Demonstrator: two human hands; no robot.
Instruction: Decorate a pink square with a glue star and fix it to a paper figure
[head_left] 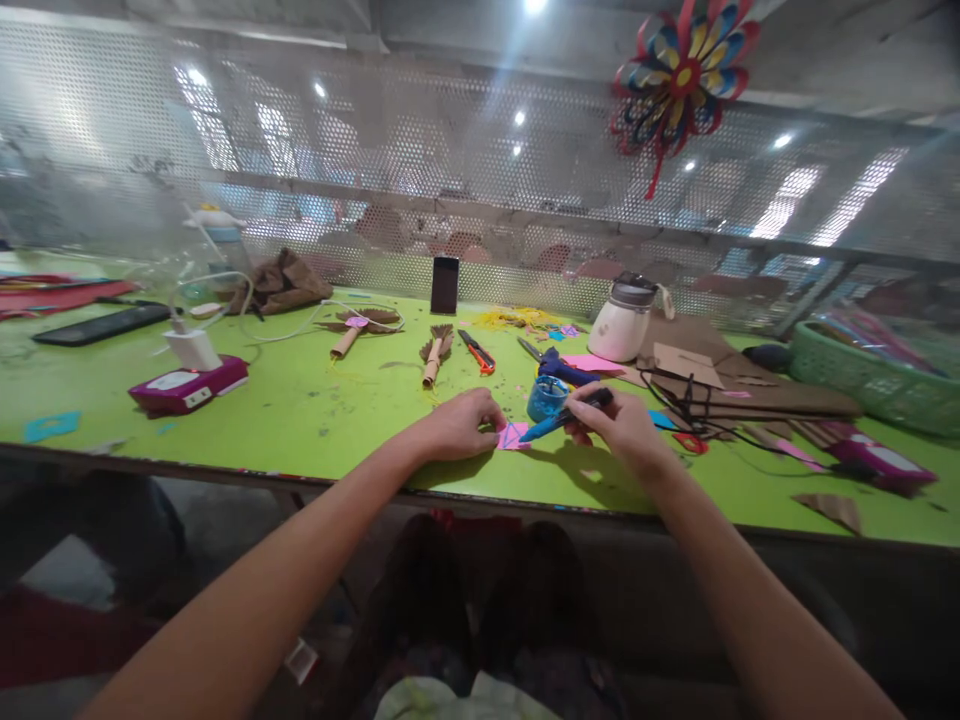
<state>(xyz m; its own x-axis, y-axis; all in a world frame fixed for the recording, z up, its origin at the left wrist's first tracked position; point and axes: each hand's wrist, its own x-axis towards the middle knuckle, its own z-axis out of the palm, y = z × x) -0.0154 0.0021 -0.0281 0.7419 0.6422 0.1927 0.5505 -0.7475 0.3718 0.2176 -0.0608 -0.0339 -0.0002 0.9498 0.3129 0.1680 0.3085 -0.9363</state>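
Observation:
On the green table's front part lies a small pink piece of paper (pixel 514 435) with blue lines on it. My left hand (pixel 461 425) rests on the table, fingers closed at the paper's left edge. A blue marker (pixel 551 424) with a black end is pinched in my right hand (pixel 616 425), its tip at the right side of the paper. Just behind the marker stands a small blue pot (pixel 546 398). An orange-handled cutter (pixel 478 353) and two brown rolled-paper figures, one nearer (pixel 433 358) and one farther left (pixel 352 332), lie beyond my left hand.
A white jar (pixel 620 322) stands behind my right hand, near brown cardboard (pixel 750 385) and a green basket (pixel 862 375). At the back a phone (pixel 445 285) stands upright. Purple power strips lie left (pixel 187 388) and right (pixel 885 460). The table's edge (pixel 525 502) runs below my wrists.

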